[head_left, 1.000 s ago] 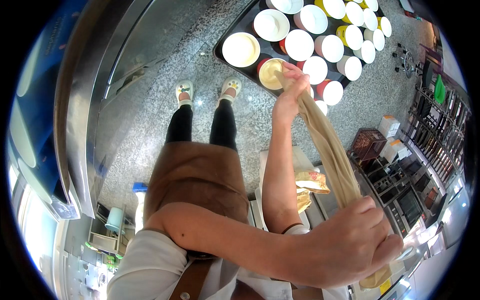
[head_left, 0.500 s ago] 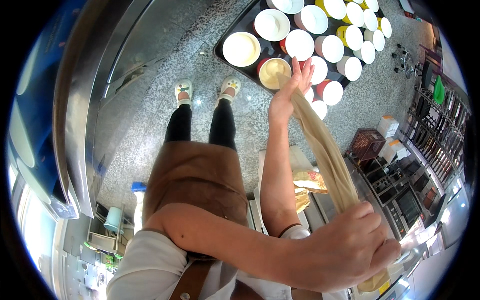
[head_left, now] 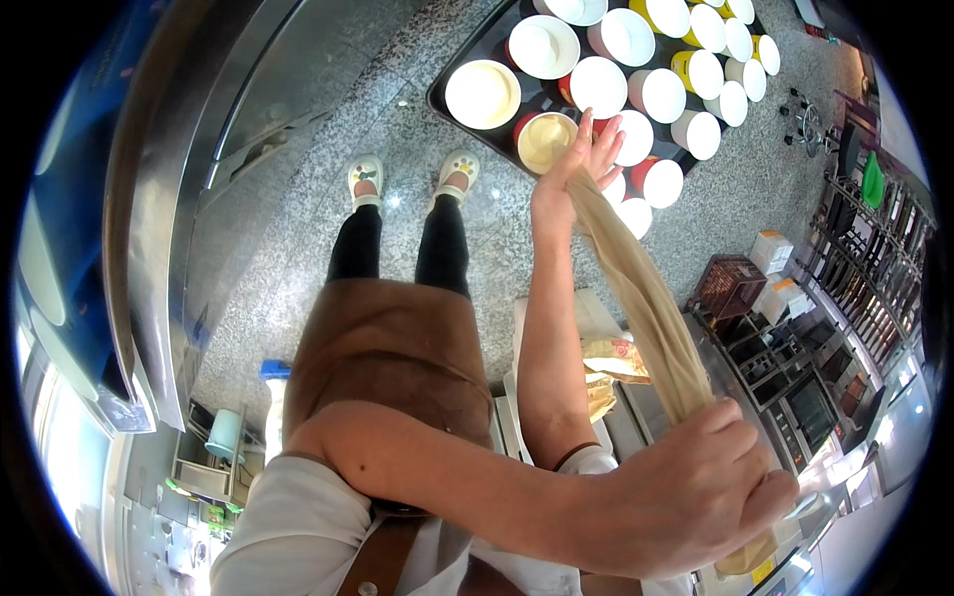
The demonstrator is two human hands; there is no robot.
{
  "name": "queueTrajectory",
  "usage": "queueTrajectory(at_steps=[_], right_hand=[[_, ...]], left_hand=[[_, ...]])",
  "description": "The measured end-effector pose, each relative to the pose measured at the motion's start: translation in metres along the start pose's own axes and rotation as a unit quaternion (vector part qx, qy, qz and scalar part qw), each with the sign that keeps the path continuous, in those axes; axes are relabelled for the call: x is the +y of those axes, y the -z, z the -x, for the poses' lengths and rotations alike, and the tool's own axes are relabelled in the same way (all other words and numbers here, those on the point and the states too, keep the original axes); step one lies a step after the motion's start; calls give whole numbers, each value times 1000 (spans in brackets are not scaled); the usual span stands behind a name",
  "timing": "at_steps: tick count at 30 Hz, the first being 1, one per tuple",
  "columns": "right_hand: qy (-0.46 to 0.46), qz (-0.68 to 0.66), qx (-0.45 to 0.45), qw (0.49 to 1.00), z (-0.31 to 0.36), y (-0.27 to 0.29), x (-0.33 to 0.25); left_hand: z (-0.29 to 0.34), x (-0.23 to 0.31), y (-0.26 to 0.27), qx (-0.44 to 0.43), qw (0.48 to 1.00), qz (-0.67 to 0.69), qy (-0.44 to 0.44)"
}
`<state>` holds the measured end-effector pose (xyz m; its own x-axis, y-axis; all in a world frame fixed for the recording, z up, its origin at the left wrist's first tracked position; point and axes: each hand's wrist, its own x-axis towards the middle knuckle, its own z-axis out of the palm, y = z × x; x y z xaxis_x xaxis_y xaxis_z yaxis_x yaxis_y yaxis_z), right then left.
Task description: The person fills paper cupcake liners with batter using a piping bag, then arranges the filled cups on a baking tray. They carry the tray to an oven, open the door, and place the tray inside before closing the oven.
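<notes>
A long beige piping bag [head_left: 651,298] runs diagonally between my two hands. My left hand [head_left: 696,487], crossed over to the right, is clenched in a fist round its upper part, and a loose end hangs below. At the narrow end, my right hand [head_left: 571,189] has the bag between thumb and fingers, its other fingers stretched out beyond it. Just left of those fingers is a red paper cup [head_left: 532,127] with pale yellow batter-like filling [head_left: 545,144]. The bag's tip is hidden by the hand. Farther left, another cup [head_left: 483,94] has a pale yellow inside.
A dark tray [head_left: 452,74] bears several white-lined paper cups, red outside nearer and yellow farther right. Below my right arm lie gold patterned packages [head_left: 606,368]. A brown crate [head_left: 728,285] and white boxes [head_left: 780,298] stand right. A steel cabinet [head_left: 268,89] borders the left.
My right hand has shifted slightly left and turned, so the bag's tip over the red cup no longer shows. The left hand keeps its grip, almost still.
</notes>
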<state>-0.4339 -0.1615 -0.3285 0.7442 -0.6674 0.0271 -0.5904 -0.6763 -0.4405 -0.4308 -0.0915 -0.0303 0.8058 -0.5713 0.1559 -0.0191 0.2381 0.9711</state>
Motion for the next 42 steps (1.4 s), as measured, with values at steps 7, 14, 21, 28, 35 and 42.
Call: queueTrajectory(at_steps=[7, 14, 21, 28, 35, 42], right_hand=[[-17, 11, 41, 999, -5, 23, -16], [-92, 98, -20, 991, 1, 38, -23], [-164, 11, -52, 985, 5, 38, -22], [-261, -70, -109, 957, 9, 43, -22], [-264, -81, -54, 960, 19, 30, -6], [-209, -60, -68, 974, 20, 23, -3]], left_hand=[[6, 6, -8, -21, 1000, 10, -13], [7, 1, -6, -19, 999, 28, -5], [12, -3, -5, -75, 996, 39, -2], [17, -7, -5, -114, 993, 19, -2], [21, -7, 0, -130, 991, 14, -18], [22, -16, 6, -116, 993, 11, -4]])
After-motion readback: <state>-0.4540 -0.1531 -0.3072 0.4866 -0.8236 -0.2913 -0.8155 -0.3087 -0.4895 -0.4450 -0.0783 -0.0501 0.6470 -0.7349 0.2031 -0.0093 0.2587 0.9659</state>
